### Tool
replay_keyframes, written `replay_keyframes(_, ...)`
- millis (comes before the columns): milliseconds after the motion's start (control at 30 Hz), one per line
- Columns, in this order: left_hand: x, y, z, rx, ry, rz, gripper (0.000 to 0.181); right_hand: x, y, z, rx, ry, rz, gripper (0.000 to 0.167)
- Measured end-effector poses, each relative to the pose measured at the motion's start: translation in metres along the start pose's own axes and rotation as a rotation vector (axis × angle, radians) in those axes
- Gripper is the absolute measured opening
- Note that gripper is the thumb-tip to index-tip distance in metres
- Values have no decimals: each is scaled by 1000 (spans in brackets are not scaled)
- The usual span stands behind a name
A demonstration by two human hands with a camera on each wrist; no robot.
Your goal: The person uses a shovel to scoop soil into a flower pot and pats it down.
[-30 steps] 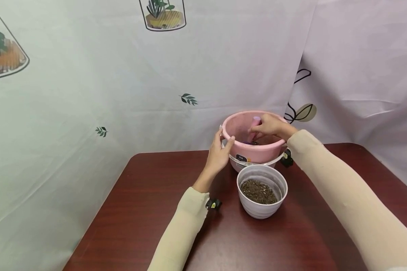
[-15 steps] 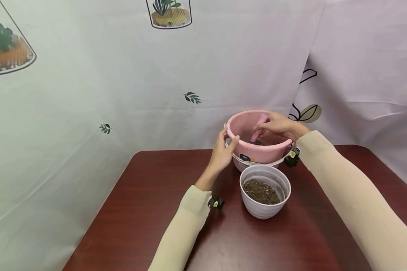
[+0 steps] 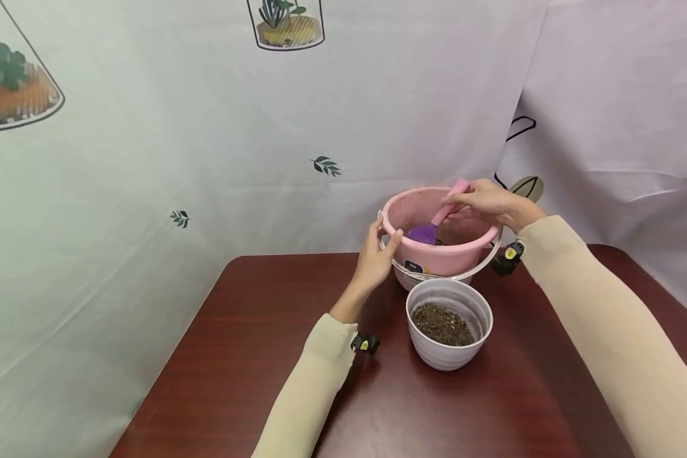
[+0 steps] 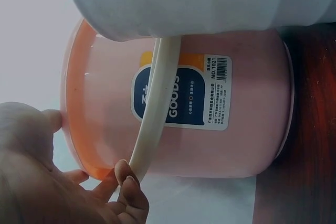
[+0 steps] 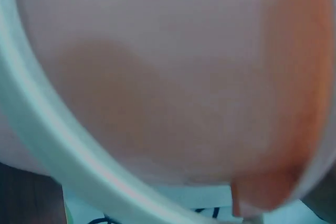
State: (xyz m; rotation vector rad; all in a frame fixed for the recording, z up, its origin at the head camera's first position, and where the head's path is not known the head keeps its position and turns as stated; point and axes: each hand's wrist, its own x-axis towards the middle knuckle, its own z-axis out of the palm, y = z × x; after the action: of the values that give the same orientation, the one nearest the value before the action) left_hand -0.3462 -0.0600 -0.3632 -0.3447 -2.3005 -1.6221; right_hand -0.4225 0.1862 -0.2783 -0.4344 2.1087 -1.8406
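Note:
A pink bucket [image 3: 435, 254] stands at the back of the table. My left hand [image 3: 372, 257] holds its left rim, thumb at the rim and fingers outside. In the left wrist view, fingertips of that hand touch the white bail handle [image 4: 152, 114]. My right hand [image 3: 497, 200] grips the pink handle of a small trowel [image 3: 445, 211], tilted inside the bucket. Its purple blade [image 3: 422, 235] shows just above the near rim; the bucket's bottom is hidden. Right wrist view: mostly the bucket's wall [image 5: 173, 103], blurred, and the handle [image 5: 68, 135].
A whitish pot [image 3: 445, 359] with dark soil [image 3: 443, 324] in it stands right in front of the bucket. Both rest on a dark red table [image 3: 263, 331]. A printed cloth [image 3: 235, 127] hangs close behind.
My right hand has lifted the trowel up and to the right, bringing its purple blade into clear sight. The left hand keeps its hold on the rim.

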Motion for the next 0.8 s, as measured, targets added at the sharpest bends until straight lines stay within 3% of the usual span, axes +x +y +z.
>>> replay_keyframes(167,1,1,0,3,0,4,65,-6,-6,-6,48,0,11,21)
replay_keyframes(533,0,1,0,5,14,12,63,-20,-5,-22,317,-9,32,27)
replay_keyframes(800,0,1,0,16,12,4,64,-33,-4,-29,381,135,1,24)
